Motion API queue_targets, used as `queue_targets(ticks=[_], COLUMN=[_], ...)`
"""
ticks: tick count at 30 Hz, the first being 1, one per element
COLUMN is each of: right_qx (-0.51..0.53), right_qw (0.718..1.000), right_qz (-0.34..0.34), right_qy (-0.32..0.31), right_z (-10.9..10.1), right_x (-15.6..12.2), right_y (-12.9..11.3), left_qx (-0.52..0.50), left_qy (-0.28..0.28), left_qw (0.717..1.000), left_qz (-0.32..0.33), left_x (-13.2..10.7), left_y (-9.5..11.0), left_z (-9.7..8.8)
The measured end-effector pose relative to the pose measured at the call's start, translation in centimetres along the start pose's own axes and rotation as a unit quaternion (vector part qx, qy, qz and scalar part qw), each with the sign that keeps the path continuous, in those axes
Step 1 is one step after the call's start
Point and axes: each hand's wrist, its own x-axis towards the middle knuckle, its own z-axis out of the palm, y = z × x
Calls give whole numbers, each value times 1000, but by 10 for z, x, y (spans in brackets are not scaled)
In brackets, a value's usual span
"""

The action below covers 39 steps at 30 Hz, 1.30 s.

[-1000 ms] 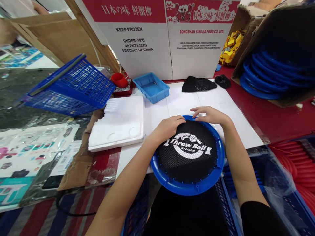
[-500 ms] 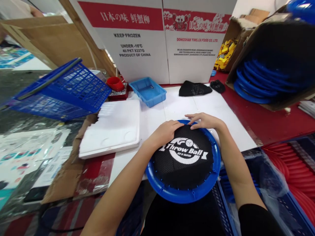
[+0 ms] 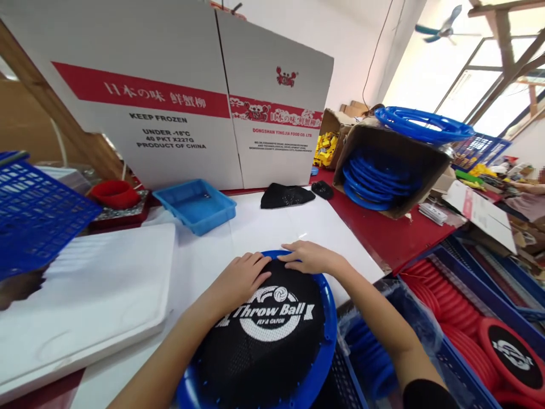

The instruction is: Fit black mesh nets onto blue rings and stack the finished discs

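A blue round disc (image 3: 327,335) with a black mesh face printed "Throw Ball" lies on the white tabletop (image 3: 272,227) in front of me. My left hand (image 3: 238,278) rests on the far left part of the mesh, fingers curled down onto it. My right hand (image 3: 309,258) lies flat on the disc's far rim, fingers stretched out toward the left hand. The two hands nearly touch at the top edge of the disc.
A white foam slab (image 3: 85,284) lies left, a blue basket (image 3: 29,210) beyond it. A small blue tray (image 3: 196,204), a red cup (image 3: 113,193) and black mesh pieces (image 3: 287,195) sit by the white cartons (image 3: 170,96). A box of blue rings (image 3: 383,170) stands right; red rings (image 3: 447,301) fill a crate.
The view has tilted up and swung right, so the disc now sits lower in the picture. Both hands stay on the disc's far edge, close together.
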Motion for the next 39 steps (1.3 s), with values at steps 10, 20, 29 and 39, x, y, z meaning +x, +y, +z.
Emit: queue_targets(ticks=[10, 20, 29, 39], right_qx=[-326, -408, -411, -492], right_qw=[821, 680, 674, 617], right_qz=[311, 461, 519, 407], right_qy=[350, 398, 327, 460], right_z=[-191, -318, -337, -294], right_x=[-85, -159, -154, -196], right_y=[94, 141, 163, 88], left_qx=[13, -76, -81, 38], left_qy=[39, -26, -98, 54], left_qw=[999, 991, 987, 997], left_qz=[-7, 111, 97, 33], left_x=[-2, -13, -10, -3], left_y=[-1, 19, 23, 9], left_z=[2, -20, -15, -6])
